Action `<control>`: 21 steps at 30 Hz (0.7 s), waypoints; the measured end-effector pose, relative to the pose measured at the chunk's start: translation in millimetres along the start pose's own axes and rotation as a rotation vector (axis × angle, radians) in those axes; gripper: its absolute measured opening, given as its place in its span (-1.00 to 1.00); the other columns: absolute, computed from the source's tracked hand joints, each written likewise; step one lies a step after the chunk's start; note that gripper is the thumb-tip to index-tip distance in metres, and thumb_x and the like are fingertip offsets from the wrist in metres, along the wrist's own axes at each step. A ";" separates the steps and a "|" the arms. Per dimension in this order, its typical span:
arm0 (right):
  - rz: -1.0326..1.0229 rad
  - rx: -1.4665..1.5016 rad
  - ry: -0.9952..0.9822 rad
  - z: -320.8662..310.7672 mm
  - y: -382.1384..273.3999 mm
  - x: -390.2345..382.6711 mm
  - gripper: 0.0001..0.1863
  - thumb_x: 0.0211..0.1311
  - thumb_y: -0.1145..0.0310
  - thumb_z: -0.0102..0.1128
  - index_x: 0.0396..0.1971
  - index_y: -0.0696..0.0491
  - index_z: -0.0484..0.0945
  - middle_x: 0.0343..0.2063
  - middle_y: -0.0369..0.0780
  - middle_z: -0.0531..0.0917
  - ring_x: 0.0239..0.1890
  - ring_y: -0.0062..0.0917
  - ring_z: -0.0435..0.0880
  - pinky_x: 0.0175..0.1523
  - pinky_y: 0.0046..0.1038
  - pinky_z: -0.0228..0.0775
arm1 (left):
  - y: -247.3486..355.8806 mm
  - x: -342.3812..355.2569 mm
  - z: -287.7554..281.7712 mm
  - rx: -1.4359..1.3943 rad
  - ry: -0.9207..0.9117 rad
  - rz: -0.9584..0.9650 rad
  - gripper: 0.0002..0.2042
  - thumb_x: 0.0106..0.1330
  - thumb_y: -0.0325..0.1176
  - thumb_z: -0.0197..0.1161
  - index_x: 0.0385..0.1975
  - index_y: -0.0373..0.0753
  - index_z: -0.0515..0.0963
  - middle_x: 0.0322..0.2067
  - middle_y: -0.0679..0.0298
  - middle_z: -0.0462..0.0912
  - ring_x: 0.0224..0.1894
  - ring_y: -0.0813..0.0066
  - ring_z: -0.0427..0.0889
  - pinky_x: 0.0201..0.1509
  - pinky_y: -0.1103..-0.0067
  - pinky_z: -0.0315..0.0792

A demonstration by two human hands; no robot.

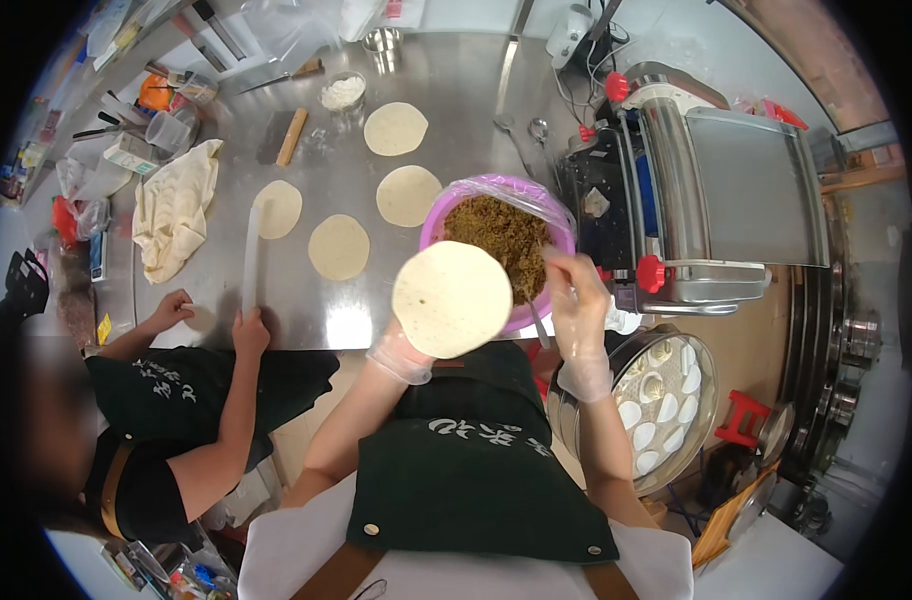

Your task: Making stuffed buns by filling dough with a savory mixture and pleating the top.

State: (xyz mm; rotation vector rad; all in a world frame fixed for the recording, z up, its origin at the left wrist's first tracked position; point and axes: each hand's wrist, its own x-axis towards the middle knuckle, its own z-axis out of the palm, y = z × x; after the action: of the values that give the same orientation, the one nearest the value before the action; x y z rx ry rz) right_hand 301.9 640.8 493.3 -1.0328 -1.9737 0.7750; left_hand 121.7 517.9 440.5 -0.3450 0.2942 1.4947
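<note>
One dough round point(452, 300), frame centre, was borne on the left hand point(406, 352); its fingers' state, hidden, could not be told. The right hand point(580, 295), right of centre, was held curled by a purple bowl point(435, 214) of brown filling point(491, 225); any pinch could not be confirmed.

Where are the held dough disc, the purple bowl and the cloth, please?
Held dough disc point(452, 300): head view, middle of its upper face.
Purple bowl point(432, 226): head view, left part of its rim.
Cloth point(176, 207): head view, middle of its folds.
</note>
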 end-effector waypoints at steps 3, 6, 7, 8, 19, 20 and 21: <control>0.096 -0.450 -0.075 -5.1 44.6 -64.5 -0.81 0.17 0.41 0.24 -0.21 0.07 0.59 -0.41 -0.16 0.63 -0.40 -0.24 0.67 -0.34 -0.29 0.54 | 15.1 -18.1 9.4 -0.021 -0.057 0.188 -0.54 0.43 -0.04 -0.06 0.20 -0.17 0.38 0.15 0.14 0.50 0.19 0.13 0.48 0.23 0.15 0.42; 0.340 -0.816 -0.358 8.4 57.8 -105.0 -0.68 0.09 0.37 0.30 -0.13 0.07 0.55 -0.43 -0.16 0.61 -0.40 -0.31 0.68 -0.37 -0.30 0.54 | 33.0 -19.0 -35.2 -0.228 -0.193 0.271 -0.49 0.40 0.01 -0.04 0.23 -0.17 0.34 0.22 0.10 0.42 0.23 0.05 0.42 0.30 0.13 0.33; 0.306 -0.815 -0.370 14.1 61.4 -107.3 -0.61 0.03 0.36 0.32 -0.09 0.08 0.53 -0.45 -0.19 0.60 -0.42 -0.35 0.68 -0.40 -0.34 0.54 | 37.2 -17.9 -35.7 -0.231 -0.189 0.264 -0.49 0.40 0.01 -0.04 0.23 -0.17 0.34 0.22 0.10 0.42 0.23 0.05 0.42 0.30 0.13 0.33; 0.272 -0.812 -0.382 17.0 64.5 -109.2 -0.54 -0.02 0.36 0.35 -0.05 0.09 0.51 -0.47 -0.21 0.58 -0.44 -0.40 0.67 -0.43 -0.37 0.54 | 41.4 -15.5 -35.8 -0.145 -0.089 0.287 -0.47 0.40 0.02 -0.04 0.25 -0.17 0.33 0.23 0.11 0.40 0.24 0.06 0.41 0.31 0.14 0.32; 0.028 -0.766 -0.415 35.7 72.5 -36.5 -0.50 0.09 0.51 0.07 0.11 -0.08 0.50 -0.45 -0.22 0.58 -0.58 -0.32 0.63 -0.50 -0.31 0.48 | 63.1 7.3 -108.3 0.019 -0.040 0.280 -0.47 0.41 0.06 -0.08 0.23 -0.15 0.33 0.21 0.15 0.43 0.23 0.11 0.43 0.29 0.15 0.33; 0.048 -0.714 -0.356 46.1 73.3 -32.2 -0.45 0.06 0.53 0.09 0.13 -0.11 0.48 -0.42 -0.18 0.59 -0.54 -0.28 0.65 -0.48 -0.28 0.48 | 59.0 8.0 -109.0 0.030 -0.009 0.298 -0.48 0.41 0.06 -0.08 0.21 -0.15 0.35 0.19 0.16 0.45 0.21 0.11 0.44 0.28 0.15 0.34; 0.048 -0.715 -0.355 58.6 72.5 -27.0 -0.45 0.06 0.53 0.09 0.13 -0.11 0.48 -0.42 -0.18 0.59 -0.54 -0.28 0.65 -0.48 -0.28 0.48 | 55.4 8.7 -109.7 0.040 0.022 0.317 -0.49 0.41 0.06 -0.08 0.19 -0.14 0.37 0.17 0.17 0.47 0.19 0.12 0.46 0.27 0.15 0.36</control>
State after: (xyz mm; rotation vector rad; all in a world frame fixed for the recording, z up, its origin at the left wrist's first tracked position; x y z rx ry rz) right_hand 291.8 643.6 396.8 -1.4175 -2.6321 0.2690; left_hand 69.2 484.5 334.1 -0.2920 0.4105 1.7937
